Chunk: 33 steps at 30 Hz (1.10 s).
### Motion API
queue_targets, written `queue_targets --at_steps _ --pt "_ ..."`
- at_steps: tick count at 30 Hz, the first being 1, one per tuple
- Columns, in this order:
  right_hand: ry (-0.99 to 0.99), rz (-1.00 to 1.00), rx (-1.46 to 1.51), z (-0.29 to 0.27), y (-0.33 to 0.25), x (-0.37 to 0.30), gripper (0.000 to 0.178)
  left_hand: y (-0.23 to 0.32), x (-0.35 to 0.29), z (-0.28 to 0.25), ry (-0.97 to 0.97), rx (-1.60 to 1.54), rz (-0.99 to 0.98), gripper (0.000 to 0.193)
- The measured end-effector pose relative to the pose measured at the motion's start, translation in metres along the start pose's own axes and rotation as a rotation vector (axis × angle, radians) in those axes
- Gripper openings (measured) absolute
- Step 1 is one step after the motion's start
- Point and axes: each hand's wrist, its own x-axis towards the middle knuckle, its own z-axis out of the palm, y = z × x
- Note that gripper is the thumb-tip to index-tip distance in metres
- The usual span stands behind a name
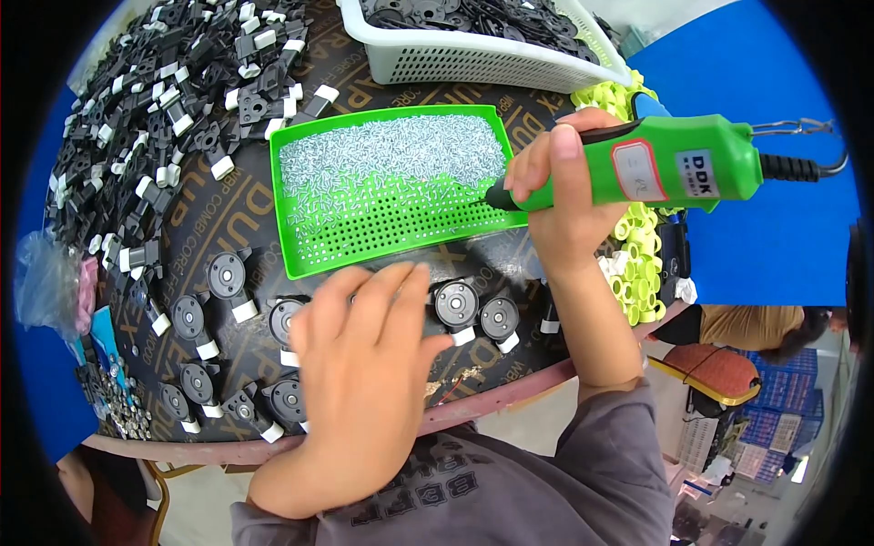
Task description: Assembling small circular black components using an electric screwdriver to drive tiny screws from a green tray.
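My right hand [575, 187] is wrapped round a green electric screwdriver [678, 164], held level with its dark tip pointing left. That tip is over the right side of a green tray [391, 258] with small holes in its floor. Silvery screws [391, 150] are heaped along the tray's far half and scattered across the nearer half. My left hand [364, 364], slightly blurred, hovers palm down at the tray's near edge with fingers stretched out. Beneath and beside it are black parts with round discs and white ends, such as one disc part [455, 303] just right of the thumb.
A big pile of black-and-white parts [173, 100] covers the far left. Behind the tray stands a white basket [473, 62] of black pieces. Yellow-green rings [640, 264] lie beyond my right forearm. A cable [824, 166] trails from the screwdriver. Loose metal bits [123, 405] lie front left.
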Motion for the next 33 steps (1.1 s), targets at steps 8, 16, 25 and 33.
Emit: queue_targets --at_steps 8,16,25,33 --pt "-0.007 -0.047 0.096 -0.006 0.013 -0.002 0.014 -0.023 -0.014 -0.037 -0.123 0.151 -0.088 0.053" --pt "0.036 -0.059 0.094 -0.003 0.015 -0.004 0.017 -0.018 -0.024 -0.026 -0.151 0.090 -0.029 0.054" --pt "0.091 -0.111 0.125 -0.014 -0.050 -0.003 0.018 0.017 -0.027 -0.003 -0.136 -0.060 0.132 0.044" --pt "0.067 -0.212 -0.160 -0.074 -0.116 -0.051 0.024 0.070 0.003 0.093 -0.013 -0.312 0.232 0.057"
